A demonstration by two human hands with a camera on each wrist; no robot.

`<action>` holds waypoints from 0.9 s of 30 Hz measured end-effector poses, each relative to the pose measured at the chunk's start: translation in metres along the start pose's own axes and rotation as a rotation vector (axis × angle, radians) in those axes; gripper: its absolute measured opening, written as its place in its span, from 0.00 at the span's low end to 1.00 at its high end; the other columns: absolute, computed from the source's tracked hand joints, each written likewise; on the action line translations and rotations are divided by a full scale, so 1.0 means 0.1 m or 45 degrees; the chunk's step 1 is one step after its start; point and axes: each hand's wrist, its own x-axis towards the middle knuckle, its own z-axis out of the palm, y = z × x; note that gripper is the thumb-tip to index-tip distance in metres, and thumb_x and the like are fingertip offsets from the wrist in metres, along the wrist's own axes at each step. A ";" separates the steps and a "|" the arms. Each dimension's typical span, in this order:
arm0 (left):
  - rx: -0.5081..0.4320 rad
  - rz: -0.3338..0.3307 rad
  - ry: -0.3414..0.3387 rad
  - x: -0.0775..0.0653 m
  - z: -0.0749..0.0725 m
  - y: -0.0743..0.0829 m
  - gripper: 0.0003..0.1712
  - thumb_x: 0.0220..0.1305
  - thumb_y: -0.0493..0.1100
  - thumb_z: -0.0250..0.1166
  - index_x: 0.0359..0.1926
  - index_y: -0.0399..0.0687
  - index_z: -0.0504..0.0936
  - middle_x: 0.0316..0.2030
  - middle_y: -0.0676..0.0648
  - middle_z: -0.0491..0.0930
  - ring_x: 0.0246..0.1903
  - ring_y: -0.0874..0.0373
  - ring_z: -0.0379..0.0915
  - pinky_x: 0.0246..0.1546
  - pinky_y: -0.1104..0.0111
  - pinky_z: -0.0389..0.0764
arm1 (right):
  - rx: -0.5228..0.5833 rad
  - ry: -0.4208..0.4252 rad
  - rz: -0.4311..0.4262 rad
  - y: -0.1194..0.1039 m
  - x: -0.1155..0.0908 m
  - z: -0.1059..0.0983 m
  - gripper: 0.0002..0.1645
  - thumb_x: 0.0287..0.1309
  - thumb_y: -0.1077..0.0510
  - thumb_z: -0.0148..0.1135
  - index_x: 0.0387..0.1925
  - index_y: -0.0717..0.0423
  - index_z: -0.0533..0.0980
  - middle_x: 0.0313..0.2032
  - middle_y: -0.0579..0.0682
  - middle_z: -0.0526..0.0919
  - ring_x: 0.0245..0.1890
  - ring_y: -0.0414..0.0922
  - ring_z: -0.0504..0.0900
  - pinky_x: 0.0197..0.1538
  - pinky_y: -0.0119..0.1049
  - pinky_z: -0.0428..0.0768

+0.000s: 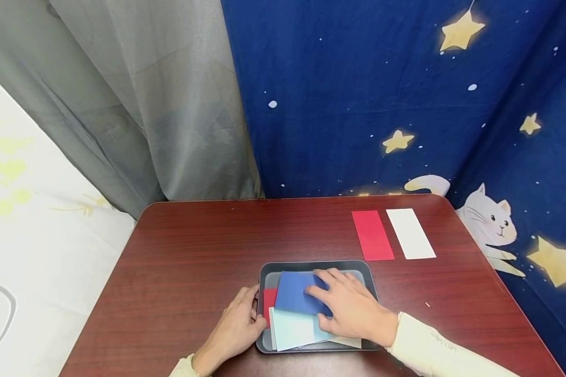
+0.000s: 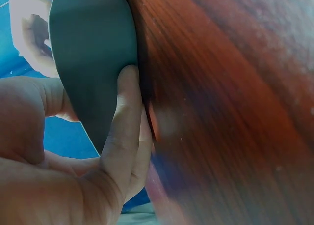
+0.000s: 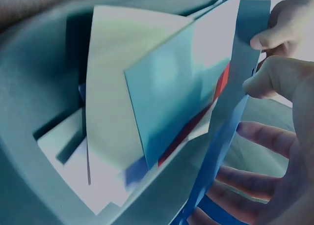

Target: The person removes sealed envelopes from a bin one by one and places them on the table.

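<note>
A dark grey rectangular tray [image 1: 311, 263] lies near the table's front edge with several paper cards in it. My left hand [image 1: 238, 324] grips its left wall, thumb inside and fingers along the outer side. Over the cards, my right hand [image 1: 351, 306] holds a blue card [image 1: 290, 290] between thumb and fingers; in the right wrist view this card stands tilted, almost edge-on. Beneath it are a light blue card [image 1: 294, 330], a red card [image 1: 269, 296] and a cream card [image 3: 110, 87]. The lower cards overlap and partly hide one another.
On the brown wooden table [image 1: 193, 246], a red card [image 1: 373, 235] and a white card [image 1: 411, 233] lie side by side behind the tray, to the right. A small white scrap [image 1: 427, 304] lies right of the tray. Curtains hang behind the table.
</note>
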 end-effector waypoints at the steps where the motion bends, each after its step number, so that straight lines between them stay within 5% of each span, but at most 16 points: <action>1: 0.000 -0.002 -0.003 0.00 0.00 0.00 0.37 0.52 0.37 0.63 0.66 0.36 0.68 0.43 0.52 0.72 0.27 0.73 0.70 0.32 0.72 0.73 | -0.006 0.009 0.007 0.01 0.00 0.00 0.30 0.52 0.39 0.60 0.59 0.37 0.76 0.62 0.53 0.73 0.58 0.50 0.72 0.49 0.53 0.75; 27: 0.030 -0.018 0.009 0.01 0.00 0.01 0.36 0.53 0.38 0.63 0.66 0.37 0.69 0.44 0.52 0.72 0.27 0.72 0.69 0.31 0.71 0.72 | -0.053 0.113 0.262 0.52 0.04 -0.08 0.33 0.49 0.41 0.64 0.59 0.41 0.77 0.63 0.56 0.71 0.58 0.52 0.70 0.45 0.47 0.73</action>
